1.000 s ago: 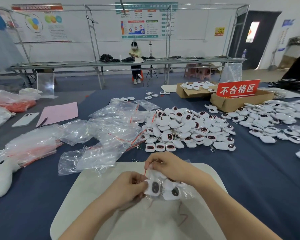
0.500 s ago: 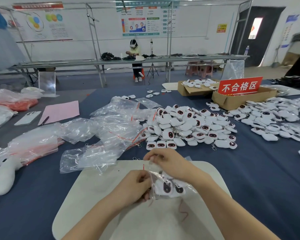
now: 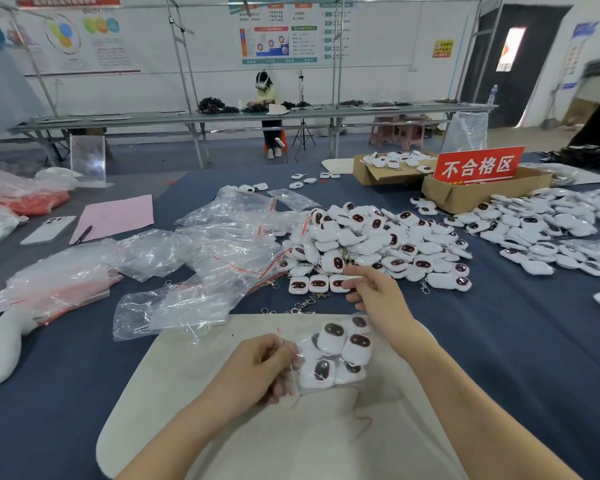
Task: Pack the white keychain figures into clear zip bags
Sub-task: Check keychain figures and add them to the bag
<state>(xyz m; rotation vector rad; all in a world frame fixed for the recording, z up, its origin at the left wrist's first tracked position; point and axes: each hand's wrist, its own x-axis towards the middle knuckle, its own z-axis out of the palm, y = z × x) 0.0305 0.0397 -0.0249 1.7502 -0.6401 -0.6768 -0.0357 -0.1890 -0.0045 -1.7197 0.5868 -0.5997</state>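
Right hand [image 3: 374,292], released, has reached the pile [image 3: 378,237] edge; left hand [image 3: 257,368] pinches bag [image 3: 340,355].

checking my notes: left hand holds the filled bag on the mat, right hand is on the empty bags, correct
Not quite: the head view shows the right hand at the pile of white figures, not on the empty bags. The left hand does hold the filled bag on the mat.

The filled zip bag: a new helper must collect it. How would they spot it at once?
Find the beige mat on the blue table, nearest the camera. There the left hand pinches one clear zip bag by its edge. Unlike the empty bags beyond, it holds several white figures.
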